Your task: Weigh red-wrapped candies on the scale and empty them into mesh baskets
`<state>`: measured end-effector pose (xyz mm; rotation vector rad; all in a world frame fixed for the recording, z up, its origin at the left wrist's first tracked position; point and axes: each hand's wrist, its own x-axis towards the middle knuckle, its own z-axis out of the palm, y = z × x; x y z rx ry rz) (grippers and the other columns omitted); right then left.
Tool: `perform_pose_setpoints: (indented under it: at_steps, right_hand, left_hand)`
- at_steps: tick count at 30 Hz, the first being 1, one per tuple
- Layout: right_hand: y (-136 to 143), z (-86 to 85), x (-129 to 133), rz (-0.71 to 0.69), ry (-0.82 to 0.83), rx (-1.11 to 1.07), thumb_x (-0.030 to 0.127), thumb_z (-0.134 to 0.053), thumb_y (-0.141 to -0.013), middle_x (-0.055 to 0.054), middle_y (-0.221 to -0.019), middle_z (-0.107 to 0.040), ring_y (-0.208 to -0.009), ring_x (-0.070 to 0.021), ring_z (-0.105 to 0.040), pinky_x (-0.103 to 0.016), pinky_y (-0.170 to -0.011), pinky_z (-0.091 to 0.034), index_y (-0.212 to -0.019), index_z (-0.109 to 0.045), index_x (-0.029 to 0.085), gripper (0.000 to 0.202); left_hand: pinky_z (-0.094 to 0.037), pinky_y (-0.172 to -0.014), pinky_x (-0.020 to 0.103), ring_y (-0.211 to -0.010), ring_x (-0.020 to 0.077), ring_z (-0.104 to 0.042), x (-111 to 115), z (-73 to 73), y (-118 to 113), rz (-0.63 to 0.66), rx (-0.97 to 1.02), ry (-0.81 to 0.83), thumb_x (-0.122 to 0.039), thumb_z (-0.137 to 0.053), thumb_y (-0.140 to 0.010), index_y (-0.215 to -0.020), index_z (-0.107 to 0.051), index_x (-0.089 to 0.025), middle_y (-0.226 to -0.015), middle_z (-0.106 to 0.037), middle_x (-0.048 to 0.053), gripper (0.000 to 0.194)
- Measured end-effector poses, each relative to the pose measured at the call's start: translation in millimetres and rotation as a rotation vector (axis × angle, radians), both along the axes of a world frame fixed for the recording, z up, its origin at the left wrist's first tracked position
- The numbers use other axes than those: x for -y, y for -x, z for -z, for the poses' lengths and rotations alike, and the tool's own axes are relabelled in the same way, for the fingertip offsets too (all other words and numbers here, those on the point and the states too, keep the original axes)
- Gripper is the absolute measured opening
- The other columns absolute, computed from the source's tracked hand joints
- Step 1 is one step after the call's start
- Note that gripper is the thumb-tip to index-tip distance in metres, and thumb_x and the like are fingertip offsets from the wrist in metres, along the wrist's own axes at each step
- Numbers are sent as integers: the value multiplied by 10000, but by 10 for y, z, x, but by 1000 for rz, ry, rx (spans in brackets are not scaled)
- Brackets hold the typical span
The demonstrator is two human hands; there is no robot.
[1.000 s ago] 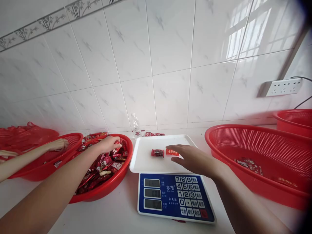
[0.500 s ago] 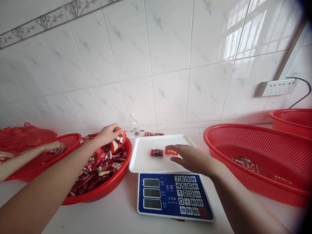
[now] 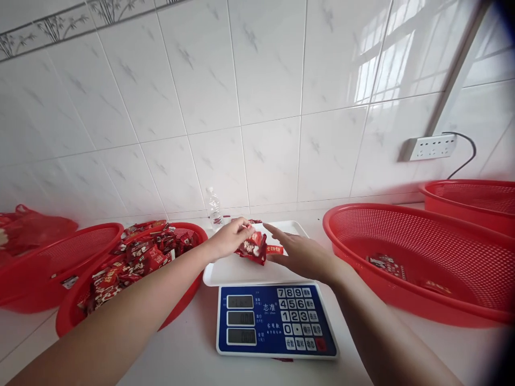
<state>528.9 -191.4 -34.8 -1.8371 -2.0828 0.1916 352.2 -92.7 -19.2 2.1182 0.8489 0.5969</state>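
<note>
My left hand [image 3: 232, 237] pinches a red snack packet [image 3: 253, 247] by its upper edge, over the white tray [image 3: 225, 271] of a weighing scale. My right hand [image 3: 300, 253] hovers just right of the packet with fingers apart, holding nothing. Under its fingertips lies a small orange-red packet [image 3: 275, 250] on the tray. The scale's blue keypad panel [image 3: 276, 321] faces me, with three small displays on its left. To the left, a red basket [image 3: 203, 236] is heaped with red snack packets [image 3: 139, 252], partly behind my left forearm.
Right of the scale stands a large red perforated basket [image 3: 402, 230] with a few packets at its bottom. Another red basket [image 3: 470, 206] is behind it. A clear plastic bottle [image 3: 213, 206] stands near the wall. Far left are a red basket [image 3: 92, 241] and a red plastic bag [image 3: 36, 228].
My left hand has carried the packet right, from above the heaped basket to the tray. The view has shifted slightly right. The other person's hands at far left are gone from view.
</note>
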Motion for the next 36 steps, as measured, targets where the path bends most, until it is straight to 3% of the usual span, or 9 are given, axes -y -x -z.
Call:
perform_pose_setpoints:
  at_steps: [4, 8, 11, 15, 18, 24, 29, 33, 36]
  right_hand:
    - [52, 45, -42, -41, 77, 49, 396, -464, -844, -113, -1203, -603, -1050, -300, -571, -409, -817, -440, -1401, -314, 249, 595]
    - [80, 74, -70, -58, 76, 65, 368, -471, -839, -117, -1162, -623, -1036, -302, -573, -415, -814, -443, -1380, -352, 228, 571]
    - [112, 64, -60, -64, 57, 41, 358, -464, -845, -127, -1209, -588, -1055, -303, -562, -425, -835, -438, -1387, -338, 217, 574]
    - [168, 87, -60, -130, -13, -31, 354, -459, -857, -85, -1363, -448, -1117, -256, -526, -384, -883, -428, -1406, -284, 295, 579]
    - [178, 132, -90, -155, 1, -17, 326, -465, -846, -90, -1368, -438, -1156, -251, -495, -373, -917, -409, -1381, -348, 265, 551]
    - [86, 91, -74, -144, 47, 38, 322, -450, -847, -101, -1193, -585, -1093, -255, -529, -361, -877, -420, -1177, -580, 211, 371]
    - [62, -1, -14, -139, 45, 82, 336, -427, -858, -82, -1001, -663, -872, -220, -606, -316, -720, -444, -917, -682, 210, 291]
    - [32, -48, 15, -108, 74, 125, 305, -428, -837, -67, -842, -692, -777, -207, -610, -289, -633, -414, -741, -690, 214, 294]
    - [-67, -70, 36, -81, 111, 129, 306, -405, -831, -53, -708, -680, -647, -185, -588, -279, -538, -366, -643, -663, 215, 332]
  left_hand:
    - [-391, -577, 238, -648, 123, -533, -59, 112, 43, 13, -125, 2, -351, -524, -813, -980, -513, -210, -748, -581, -20, 219]
    - [-450, -726, 288, -870, 178, -602, -82, 127, 92, 42, -110, 30, -234, -606, -742, -1153, -476, -230, -1018, -624, 51, 431]
    - [-455, -795, 312, -966, 203, -594, -77, 140, 98, 20, -102, 13, -148, -600, -714, -1170, -495, -229, -1088, -614, 70, 475]
    - [-470, -773, 305, -955, 204, -600, -97, 176, 101, 6, -62, 6, -98, -587, -690, -1206, -491, -240, -1091, -615, 65, 543]
    - [-473, -741, 304, -879, 194, -604, -107, 157, 111, -58, -77, -57, -108, -574, -698, -1207, -502, -233, -1038, -626, 55, 530]
    - [-417, -873, 328, -978, 193, -556, -77, -38, 148, -208, -51, -170, -104, -565, -700, -1111, -571, -207, -1067, -590, 61, 424]
    - [-413, -858, 308, -977, 190, -553, -24, -142, 245, -208, -34, -153, -129, -550, -700, -1078, -583, -213, -1096, -585, 57, 388]
    - [-442, -715, 284, -808, 193, -591, 40, -66, 347, -216, -245, -108, -166, -551, -685, -1011, -610, -224, -940, -637, 31, 336]
    - [-441, -726, 292, -816, 211, -600, 73, 67, 386, -180, -366, -89, -153, -540, -674, -993, -627, -241, -935, -656, 31, 343]
